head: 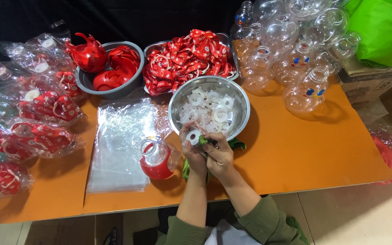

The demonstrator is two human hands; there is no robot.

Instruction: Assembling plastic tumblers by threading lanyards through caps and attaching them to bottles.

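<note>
1. While both hands meet just in front of the steel bowl (209, 86), the left hand (192, 152) has its fingers closed around a small white plastic ring (193, 137), pinched near the fingertips.
2. Pressed against it, the right hand (221, 156) curls shut on the same ring and on a strip of green ribbon (237, 145), which trails out beside the bowl and below the wrists.
3. That ring is round and matte, with a dark hole through its middle; it sits just over the near rim of the bowl.
4. Shiny and rounded, the steel bowl holds a heap of similar white rings (207, 109), some with small tabs.
5. Beside the left hand stands a clear, bulbous plastic bottle (156, 159) with a red base and a wide open neck.
6. Flat, glossy clear bags (119, 145) lie stacked on the smooth orange bench (296, 154).
7. A grey bowl (110, 88) holds curved red plastic shells, and a metal tray (153, 47) behind carries a tangle of red printed ribbons (187, 56).
8. Empty clear bottles (291, 50) crowd the far right corner.
9. Bagged finished bottles (37, 118), crinkly and red inside, pile up at the left edge.
</note>
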